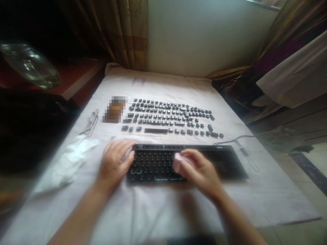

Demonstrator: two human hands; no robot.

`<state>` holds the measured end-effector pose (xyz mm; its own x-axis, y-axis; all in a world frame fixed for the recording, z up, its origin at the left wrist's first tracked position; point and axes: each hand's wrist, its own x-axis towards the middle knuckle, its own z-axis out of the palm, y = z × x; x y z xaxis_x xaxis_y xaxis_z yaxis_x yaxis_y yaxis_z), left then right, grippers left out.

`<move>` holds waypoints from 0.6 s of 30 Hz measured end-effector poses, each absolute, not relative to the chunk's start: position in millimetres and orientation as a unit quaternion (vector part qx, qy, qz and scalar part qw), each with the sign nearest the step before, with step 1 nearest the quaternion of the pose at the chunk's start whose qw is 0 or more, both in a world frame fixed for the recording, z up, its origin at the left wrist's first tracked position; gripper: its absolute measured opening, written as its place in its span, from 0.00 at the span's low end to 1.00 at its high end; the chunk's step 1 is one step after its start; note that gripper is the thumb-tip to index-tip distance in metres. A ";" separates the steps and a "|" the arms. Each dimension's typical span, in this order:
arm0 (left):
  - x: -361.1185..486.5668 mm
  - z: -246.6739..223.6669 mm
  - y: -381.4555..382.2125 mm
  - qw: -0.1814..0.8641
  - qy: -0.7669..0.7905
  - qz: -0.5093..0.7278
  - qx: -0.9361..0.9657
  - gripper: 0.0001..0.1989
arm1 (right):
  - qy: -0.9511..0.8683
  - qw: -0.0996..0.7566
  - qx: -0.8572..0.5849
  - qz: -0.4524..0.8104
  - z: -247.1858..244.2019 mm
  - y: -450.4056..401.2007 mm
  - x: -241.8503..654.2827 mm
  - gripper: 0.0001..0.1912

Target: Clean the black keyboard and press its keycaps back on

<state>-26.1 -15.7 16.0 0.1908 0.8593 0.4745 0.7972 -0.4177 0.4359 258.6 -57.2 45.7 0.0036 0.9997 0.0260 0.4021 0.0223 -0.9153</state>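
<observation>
Black keyboard (227, 163) is lying on the worktop (255, 204) near loose keycaps (156, 130); left hand (112, 163), fingers half-open, is steadying its end; right hand (204, 173), fingers pinched, is pressing pink wad (178, 162), lightness probably sparing bare switches (152, 160).

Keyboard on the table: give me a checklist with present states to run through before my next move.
1. Left hand at the left end of the keyboard: ok. Firmness of its hold: cannot tell.
2. Pink cloth in the right hand, over the key area: ok.
3. Cloth touching the keyboard: cannot tell; blurred.
4. Loose keycaps off the keyboard, beyond its far edge: ok.
5. Keycap rows all even: not ok; the right-hand ends are ragged.
6. Crumpled white item apart from the keyboard: ok.
</observation>
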 end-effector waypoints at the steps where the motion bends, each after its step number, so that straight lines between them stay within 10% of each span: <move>1: -21.0 21.5 -19.6 0.048 0.530 0.345 0.773 0.14 | -0.585 0.393 -0.592 0.392 44.7 -58.6 257.1 0.16; 18: 66.3 49.7 -71.0 0.381 0.505 0.392 0.668 0.09 | -0.660 0.435 -0.488 0.370 53.2 -73.6 247.4 0.08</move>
<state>66.3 -71.0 49.7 0.1830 0.9732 0.1395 0.3757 -0.2004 0.9048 247.4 -73.6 53.2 -0.1449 0.9661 0.2135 0.3214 0.2500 -0.9133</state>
